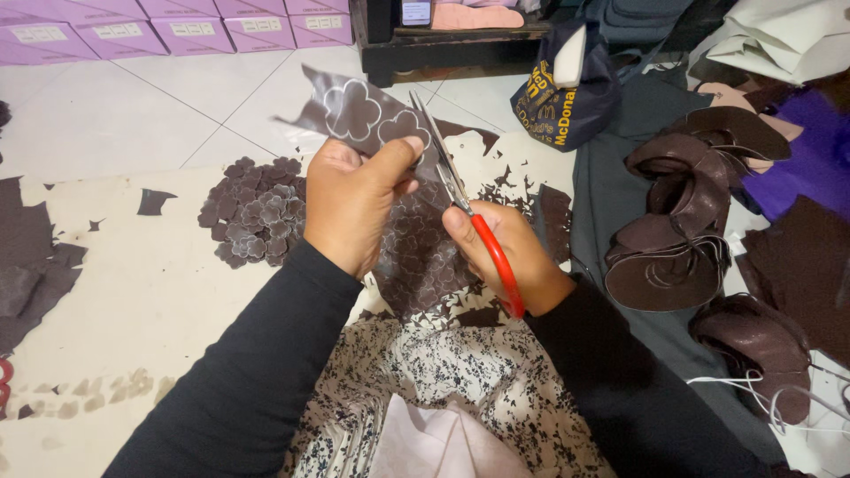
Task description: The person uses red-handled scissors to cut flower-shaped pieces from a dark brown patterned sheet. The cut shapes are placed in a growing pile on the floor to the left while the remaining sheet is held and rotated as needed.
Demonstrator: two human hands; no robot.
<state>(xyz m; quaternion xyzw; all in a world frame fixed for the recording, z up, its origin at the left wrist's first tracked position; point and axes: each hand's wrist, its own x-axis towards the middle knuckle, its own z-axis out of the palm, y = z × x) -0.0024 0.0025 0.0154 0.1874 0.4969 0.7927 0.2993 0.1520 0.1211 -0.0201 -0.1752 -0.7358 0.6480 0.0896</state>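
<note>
My left hand (pixel 352 199) pinches a piece of dark brown sheet material (pixel 354 113) marked with white flower outlines, holding it up above my lap. My right hand (pixel 509 252) grips red-handled scissors (pixel 460 195), whose blades point up and away and meet the sheet's right edge beside my left thumb. Under my hands more of the same brown sheet (pixel 423 257) hangs down, covered with flower outlines. A heap of cut-out brown flower shapes (pixel 257 212) lies on the cream mat to the left of my left hand.
Brown offcuts (pixel 31 257) lie on the cream mat (pixel 133 292) at the left. Stacked brown curved pieces (pixel 682 239) lie on grey cloth at the right. A dark blue bag (pixel 562 97), a dark low table (pixel 443 49) and lilac boxes (pixel 177 31) stand at the back.
</note>
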